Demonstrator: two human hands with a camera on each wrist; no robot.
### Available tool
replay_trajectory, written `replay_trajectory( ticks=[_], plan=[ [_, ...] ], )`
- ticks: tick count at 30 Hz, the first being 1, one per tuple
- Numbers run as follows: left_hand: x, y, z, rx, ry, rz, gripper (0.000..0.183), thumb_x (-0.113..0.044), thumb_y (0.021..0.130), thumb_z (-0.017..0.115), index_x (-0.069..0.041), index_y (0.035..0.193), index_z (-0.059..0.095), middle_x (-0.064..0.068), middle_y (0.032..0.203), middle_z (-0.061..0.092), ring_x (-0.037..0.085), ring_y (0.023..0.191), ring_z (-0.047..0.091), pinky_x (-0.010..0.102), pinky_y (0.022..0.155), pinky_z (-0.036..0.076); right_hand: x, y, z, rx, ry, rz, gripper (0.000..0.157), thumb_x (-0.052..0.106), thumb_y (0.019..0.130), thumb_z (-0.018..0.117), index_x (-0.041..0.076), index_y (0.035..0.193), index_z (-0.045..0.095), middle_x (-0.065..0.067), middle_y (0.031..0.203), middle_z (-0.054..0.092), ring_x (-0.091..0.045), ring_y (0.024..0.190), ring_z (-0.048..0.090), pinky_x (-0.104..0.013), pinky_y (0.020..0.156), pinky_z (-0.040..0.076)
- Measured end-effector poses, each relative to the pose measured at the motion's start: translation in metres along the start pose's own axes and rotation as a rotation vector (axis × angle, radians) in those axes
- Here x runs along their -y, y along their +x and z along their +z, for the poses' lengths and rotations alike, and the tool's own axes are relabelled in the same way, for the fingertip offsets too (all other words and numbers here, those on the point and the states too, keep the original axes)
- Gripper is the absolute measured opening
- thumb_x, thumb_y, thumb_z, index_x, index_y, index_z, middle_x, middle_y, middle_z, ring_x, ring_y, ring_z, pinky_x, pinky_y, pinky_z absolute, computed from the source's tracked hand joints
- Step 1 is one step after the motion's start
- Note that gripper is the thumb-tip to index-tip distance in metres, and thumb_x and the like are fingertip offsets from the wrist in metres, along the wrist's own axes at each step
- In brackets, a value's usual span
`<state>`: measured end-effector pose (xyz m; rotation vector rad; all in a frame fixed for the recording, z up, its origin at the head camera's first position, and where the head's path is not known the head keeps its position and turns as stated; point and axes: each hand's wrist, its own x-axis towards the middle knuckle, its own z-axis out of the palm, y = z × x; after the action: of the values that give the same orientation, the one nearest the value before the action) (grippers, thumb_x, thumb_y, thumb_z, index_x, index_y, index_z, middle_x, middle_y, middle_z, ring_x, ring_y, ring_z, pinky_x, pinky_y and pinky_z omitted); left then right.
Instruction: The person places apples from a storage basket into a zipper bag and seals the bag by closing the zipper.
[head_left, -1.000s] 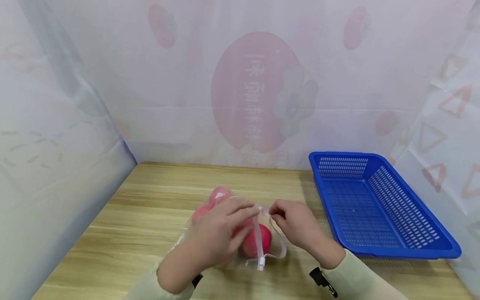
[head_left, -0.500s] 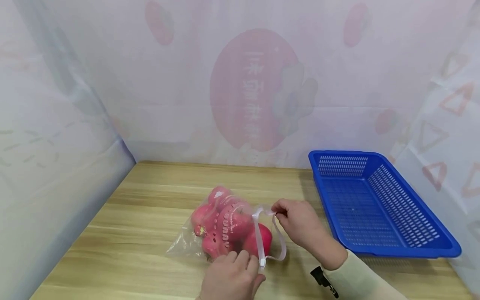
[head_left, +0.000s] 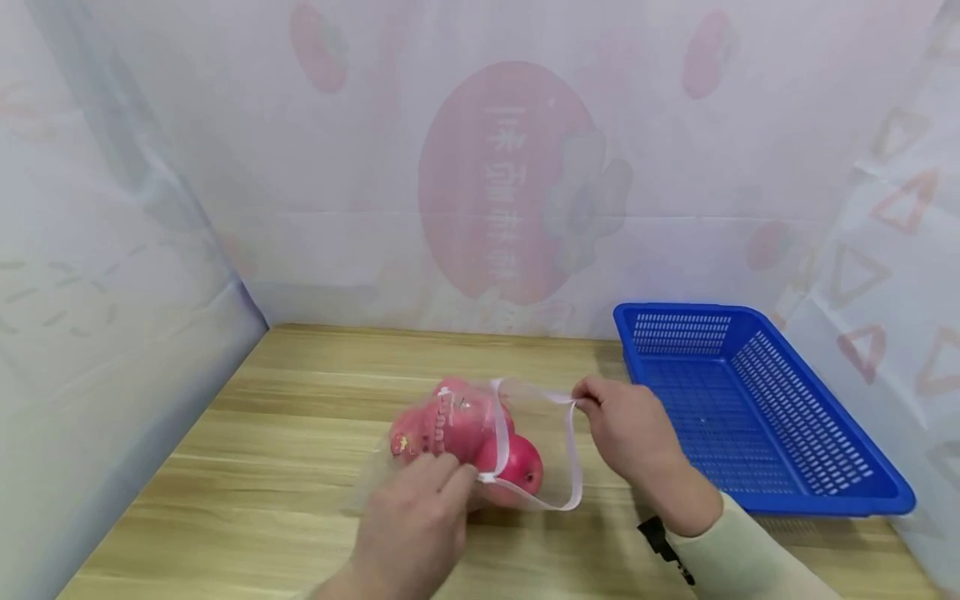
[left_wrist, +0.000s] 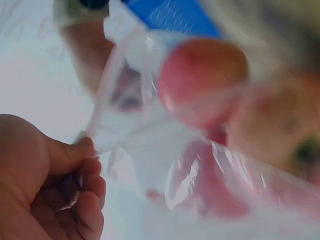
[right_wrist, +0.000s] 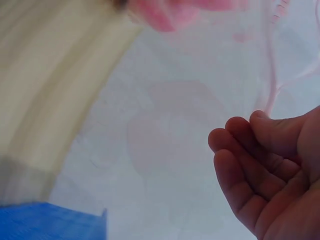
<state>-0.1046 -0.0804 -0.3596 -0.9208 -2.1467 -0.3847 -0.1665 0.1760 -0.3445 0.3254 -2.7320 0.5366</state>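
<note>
A clear zip bag (head_left: 558, 454) with white printing and a pale zip strip lies on the wooden table, its mouth spread wide toward the right. Inside are several red apples (head_left: 517, 463); one sits right at the opening. My left hand (head_left: 420, 521) pinches the near edge of the bag's mouth by the slider, thumb against fingertip, as the left wrist view also shows (left_wrist: 60, 185). At the far corner of the mouth, my right hand (head_left: 633, 429) pinches the zip strip between thumb and forefinger, its other fingers curled loosely in the right wrist view.
A blue plastic basket (head_left: 810, 505) with slotted walls stands at the right of the wooden table (head_left: 225, 492), close beside my right forearm. White printed cloth (head_left: 345, 208) hangs behind the table and along both sides.
My left hand has come down off the bag's top to its near edge and grips there. The right hand has moved up and right, pulling the mouth wider. The apples have shifted slightly.
</note>
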Motion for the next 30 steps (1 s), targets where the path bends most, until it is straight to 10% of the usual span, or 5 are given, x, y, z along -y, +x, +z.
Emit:
replay_trajectory(
  ticks=[7, 16, 30],
  plan=[
    [0.039, 0.016, -0.021, -0.188, -0.119, -0.126, 0.018, -0.023, 0.097, 0.064, -0.011, 0.087, 0.072, -0.004, 0.078, 0.066, 0.013, 0.065, 0.062, 0.030, 0.054, 0.052, -0.011, 0.010, -0.039, -0.116, 0.063, -0.030, 0.004, 0.006, 0.096, 0.065, 0.007, 0.096, 0.069, -0.006, 0.093, 0.065, -0.025, 0.078, 0.060, -0.046, 0.069, 0.050],
    [0.082, 0.009, -0.015, -0.127, -0.355, -0.448, 0.006, -0.008, 0.086, 0.078, -0.011, 0.085, 0.073, -0.012, 0.075, 0.062, 0.006, 0.059, 0.051, 0.018, 0.053, 0.042, -0.026, 0.010, -0.064, -0.096, 0.053, 0.040, 0.006, 0.009, 0.097, 0.064, 0.009, 0.093, 0.068, -0.005, 0.088, 0.065, -0.024, 0.072, 0.054, -0.041, 0.065, 0.046],
    [0.086, 0.015, 0.000, -0.162, -0.871, -0.812, 0.012, -0.008, 0.095, 0.068, 0.001, 0.091, 0.074, 0.012, 0.083, 0.072, 0.026, 0.075, 0.069, 0.033, 0.070, 0.058, -0.024, 0.006, -0.078, -0.010, 0.018, 0.077, 0.005, 0.012, 0.097, 0.065, 0.010, 0.094, 0.068, -0.004, 0.088, 0.065, -0.024, 0.072, 0.053, -0.041, 0.064, 0.045]
  ],
)
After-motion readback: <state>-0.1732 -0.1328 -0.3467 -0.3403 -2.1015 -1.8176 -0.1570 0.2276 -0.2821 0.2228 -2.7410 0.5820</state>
